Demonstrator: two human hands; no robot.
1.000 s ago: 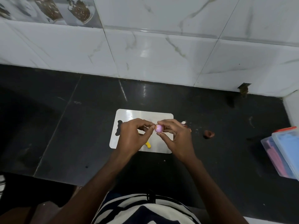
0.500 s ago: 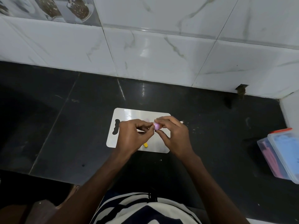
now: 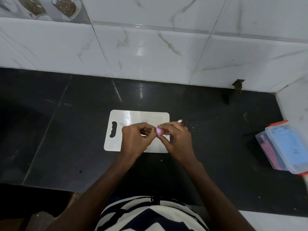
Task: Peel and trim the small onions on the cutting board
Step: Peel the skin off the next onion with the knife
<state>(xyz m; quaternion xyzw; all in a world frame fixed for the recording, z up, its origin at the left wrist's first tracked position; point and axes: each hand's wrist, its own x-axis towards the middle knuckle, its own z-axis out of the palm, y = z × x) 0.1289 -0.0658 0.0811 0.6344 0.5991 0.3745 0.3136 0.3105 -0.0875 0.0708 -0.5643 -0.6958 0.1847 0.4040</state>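
Head view. Small pink onion point(image 3: 158, 131) pinched between fingertips of left hand point(image 3: 135, 140) and right hand point(image 3: 176, 140), both curled closed around it, raised just above right part of white cutting board point(image 3: 116, 130) on black counter point(image 3: 66, 130). Pale peel scraps point(image 3: 179, 121) just beside board's right corner. Clear plastic box point(image 3: 286, 147) far right.

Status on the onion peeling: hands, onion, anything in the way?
Left hand and right hand both pinching one pink onion above the cutting board. Peel scraps off the board's right edge. Nothing in the way.
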